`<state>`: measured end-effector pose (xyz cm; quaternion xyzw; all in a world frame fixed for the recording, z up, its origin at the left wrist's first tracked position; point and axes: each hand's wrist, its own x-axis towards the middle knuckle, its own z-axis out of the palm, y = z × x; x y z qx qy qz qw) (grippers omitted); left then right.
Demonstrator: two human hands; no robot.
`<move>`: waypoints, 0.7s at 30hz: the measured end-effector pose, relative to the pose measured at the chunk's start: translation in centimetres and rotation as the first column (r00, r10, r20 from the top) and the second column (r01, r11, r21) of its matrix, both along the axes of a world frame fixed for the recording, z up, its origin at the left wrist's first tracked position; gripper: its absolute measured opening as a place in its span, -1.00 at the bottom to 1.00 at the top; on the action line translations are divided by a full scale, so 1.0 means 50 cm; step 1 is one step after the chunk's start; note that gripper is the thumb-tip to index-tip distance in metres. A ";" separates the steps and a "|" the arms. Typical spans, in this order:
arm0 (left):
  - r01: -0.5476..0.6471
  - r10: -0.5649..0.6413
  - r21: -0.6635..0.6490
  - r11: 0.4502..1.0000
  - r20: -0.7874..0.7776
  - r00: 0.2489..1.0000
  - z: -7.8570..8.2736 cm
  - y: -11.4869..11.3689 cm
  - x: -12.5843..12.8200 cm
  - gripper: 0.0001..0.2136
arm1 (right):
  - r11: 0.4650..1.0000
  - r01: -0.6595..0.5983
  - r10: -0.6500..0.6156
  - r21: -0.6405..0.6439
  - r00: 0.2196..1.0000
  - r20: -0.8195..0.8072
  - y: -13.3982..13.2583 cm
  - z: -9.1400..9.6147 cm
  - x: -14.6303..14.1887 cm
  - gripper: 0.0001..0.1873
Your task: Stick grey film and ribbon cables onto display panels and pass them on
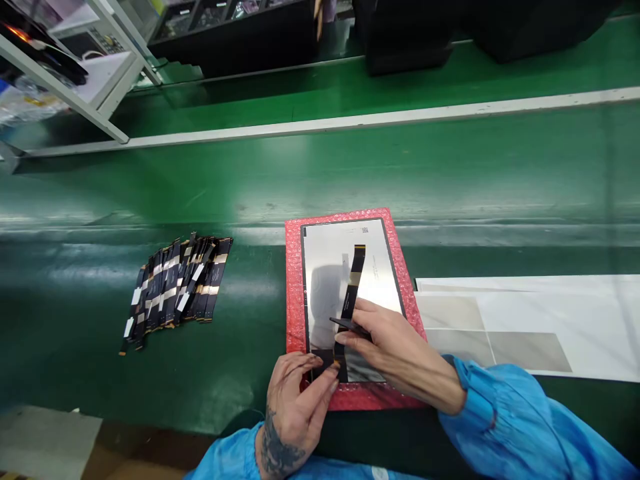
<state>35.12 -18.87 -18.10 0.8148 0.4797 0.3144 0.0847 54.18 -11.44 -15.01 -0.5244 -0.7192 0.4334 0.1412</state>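
A flat display panel point(320, 260) with a silvery back and dark border lies on a red bubble-wrap sheet point(293, 267). Across its lower half runs a black ribbon cable point(354, 280) with a gold-coloured band, its far end pointing away from me. My left hand point(300, 400) is at the panel's near edge, thumb and finger closed on the cable's near end. In my right hand point(387, 340), thumb and fingers close around black tweezers point(350, 325), whose pointed tip crosses over the cable toward the left. The exact contact at the cable's near end is partly hidden by my fingers.
A pile of similar ribbon cables point(175, 283) lies on the green bench point(240, 173) to the left. White sheets with greyish film pieces point(525, 347) sit at the right. Behind are a white rail point(350, 121), black bins point(250, 40) and a white metal frame point(75, 93).
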 end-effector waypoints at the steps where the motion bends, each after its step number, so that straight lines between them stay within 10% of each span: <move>1: 0.006 -0.006 0.005 1.000 0.005 1.000 0.001 0.001 0.001 -0.81 | 0.999 -0.004 0.004 -0.039 1.000 0.000 0.001 0.002 0.000 -0.90; 21: 0.037 -0.034 0.037 0.999 -0.100 0.994 0.005 0.001 0.004 -0.78 | 0.991 -0.043 0.055 -0.129 0.995 0.087 0.003 0.015 -0.009 -0.80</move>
